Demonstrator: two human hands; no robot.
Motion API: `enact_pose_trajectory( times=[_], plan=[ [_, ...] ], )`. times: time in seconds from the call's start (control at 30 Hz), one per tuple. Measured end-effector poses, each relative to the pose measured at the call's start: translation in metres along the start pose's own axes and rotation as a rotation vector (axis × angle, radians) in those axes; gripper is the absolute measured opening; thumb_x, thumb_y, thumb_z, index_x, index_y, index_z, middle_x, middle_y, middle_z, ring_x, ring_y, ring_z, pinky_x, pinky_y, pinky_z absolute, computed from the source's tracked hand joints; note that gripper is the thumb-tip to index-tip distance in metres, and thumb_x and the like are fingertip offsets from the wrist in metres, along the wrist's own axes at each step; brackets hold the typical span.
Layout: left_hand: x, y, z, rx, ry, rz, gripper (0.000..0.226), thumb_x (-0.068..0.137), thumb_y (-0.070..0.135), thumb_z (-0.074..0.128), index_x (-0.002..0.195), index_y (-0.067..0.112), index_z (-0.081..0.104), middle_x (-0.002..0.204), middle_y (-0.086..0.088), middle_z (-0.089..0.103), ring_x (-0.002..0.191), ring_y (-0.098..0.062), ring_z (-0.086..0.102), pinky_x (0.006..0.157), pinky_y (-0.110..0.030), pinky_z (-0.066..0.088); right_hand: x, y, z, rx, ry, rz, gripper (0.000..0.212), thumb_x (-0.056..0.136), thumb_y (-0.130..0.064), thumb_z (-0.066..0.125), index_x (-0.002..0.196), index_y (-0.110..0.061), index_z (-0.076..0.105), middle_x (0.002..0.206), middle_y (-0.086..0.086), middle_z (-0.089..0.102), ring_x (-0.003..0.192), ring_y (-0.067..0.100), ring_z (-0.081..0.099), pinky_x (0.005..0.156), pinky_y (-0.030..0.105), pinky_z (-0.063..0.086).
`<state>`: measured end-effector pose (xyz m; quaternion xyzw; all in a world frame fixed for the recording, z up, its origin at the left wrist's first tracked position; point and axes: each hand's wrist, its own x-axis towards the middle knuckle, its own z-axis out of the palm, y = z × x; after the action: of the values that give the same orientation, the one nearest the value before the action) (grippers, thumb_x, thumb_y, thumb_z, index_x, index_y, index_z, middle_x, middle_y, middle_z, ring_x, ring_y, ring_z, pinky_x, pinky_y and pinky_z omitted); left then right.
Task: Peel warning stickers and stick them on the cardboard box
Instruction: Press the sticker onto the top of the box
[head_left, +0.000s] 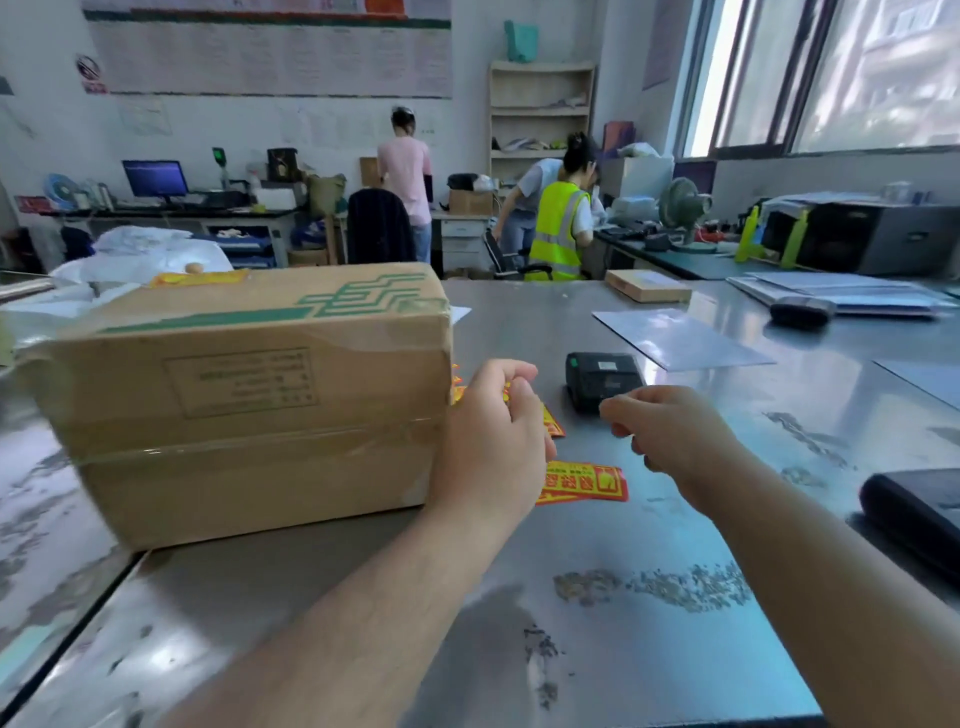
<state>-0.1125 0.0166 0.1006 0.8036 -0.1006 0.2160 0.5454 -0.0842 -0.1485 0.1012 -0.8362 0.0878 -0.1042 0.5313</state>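
A large cardboard box (249, 395) with green print stands on the metal table (597, 597) at the left, and a yellow sticker (200, 278) sits on its far top edge. Red and yellow warning stickers (582, 483) lie on the table right of the box. My left hand (493, 431) hovers over them beside the box's right end, fingers curled on the edge of one sticker strip (553, 421). My right hand (670, 431) is close by to the right, fingers loosely curled, with nothing visible in it.
A small black label printer (602, 379) sits just beyond my hands. A grey sheet (675, 338), a flat brown parcel (647, 286), papers and a black device (914, 509) lie to the right. Several people work at desks in the back.
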Motion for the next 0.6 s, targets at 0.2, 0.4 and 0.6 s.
enact_pose_trajectory(
  times=[0.2, 0.4, 0.6],
  plan=[
    [0.018, -0.041, 0.051, 0.179, -0.019, -0.063, 0.024, 0.099, 0.025, 0.032, 0.111, 0.035, 0.050, 0.072, 0.002, 0.068, 0.071, -0.015, 0.062, 0.066, -0.037, 0.050, 0.032, 0.042, 0.001, 0.014, -0.003, 0.024, 0.018, 0.085, -0.023, 0.064, 0.079, -0.007, 0.069, 0.078, 0.012, 0.066, 0.063, 0.022, 0.047, 0.059, 0.034, 0.039],
    [0.051, -0.077, 0.077, 0.271, 0.042, -0.040, 0.023, 0.100, 0.029, 0.033, 0.112, 0.031, 0.054, 0.079, 0.001, 0.067, 0.075, -0.024, 0.063, 0.059, -0.036, 0.042, 0.072, 0.062, 0.018, -0.078, -0.033, -0.032, 0.018, 0.084, -0.028, 0.063, 0.072, -0.015, 0.068, 0.078, 0.014, 0.071, 0.061, 0.017, 0.052, 0.059, 0.029, 0.043],
    [0.055, -0.102, 0.080, 0.104, 0.122, -0.002, 0.028, 0.100, 0.034, 0.037, 0.097, 0.020, 0.061, 0.069, 0.012, 0.053, 0.069, -0.012, 0.051, 0.061, -0.032, 0.035, 0.078, 0.076, 0.025, -0.309, -0.089, -0.250, 0.015, 0.084, -0.034, 0.068, 0.070, -0.027, 0.066, 0.059, -0.011, 0.060, 0.054, -0.001, 0.052, 0.050, 0.014, 0.039]
  ],
)
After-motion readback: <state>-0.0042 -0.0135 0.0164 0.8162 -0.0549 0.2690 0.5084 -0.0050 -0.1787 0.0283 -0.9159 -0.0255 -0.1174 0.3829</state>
